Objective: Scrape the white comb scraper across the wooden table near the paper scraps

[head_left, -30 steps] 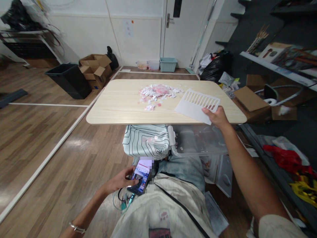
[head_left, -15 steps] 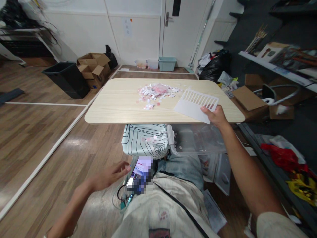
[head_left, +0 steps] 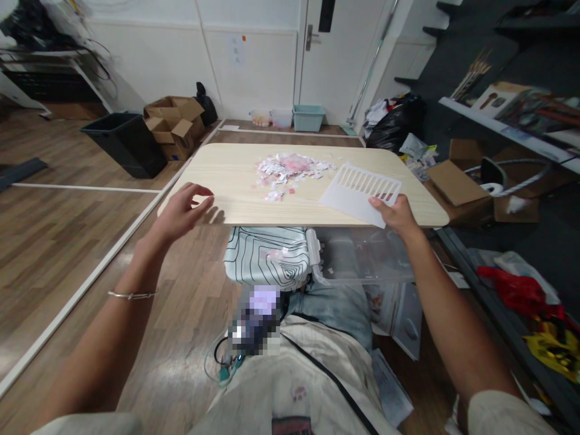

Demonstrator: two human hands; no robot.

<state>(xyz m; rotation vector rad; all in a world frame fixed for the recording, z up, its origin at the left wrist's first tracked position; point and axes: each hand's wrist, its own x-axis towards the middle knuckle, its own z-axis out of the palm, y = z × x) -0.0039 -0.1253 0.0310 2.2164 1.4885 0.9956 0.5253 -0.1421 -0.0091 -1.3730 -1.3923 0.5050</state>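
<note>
My right hand [head_left: 397,213] grips a thin white plastic sheet [head_left: 347,198] with a row of slots along its far side. The sheet lies tilted over the right front of the pale wooden table [head_left: 235,208], close to its surface. At the table's front left corner hovers my left hand [head_left: 181,208], its fingers curved and apart around nothing. A pile of small white and pink paper scraps [head_left: 290,166] is spread over the table's middle, between the two hands. A few more scraps rest on a patterned cloth-covered stool or bin [head_left: 265,260] below the front edge.
Beside the patterned item, a clear plastic box [head_left: 362,257] sits under the table edge. A phone [head_left: 256,320], partly blurred out, lies at my lap. A black bin [head_left: 124,145] and cardboard boxes [head_left: 176,127] stand left; a shelf [head_left: 507,130] runs along the right.
My left hand has risen from beside the phone, moving forward and left to the table's front left corner. My right hand and the white sheet stay in nearly the same place.
</note>
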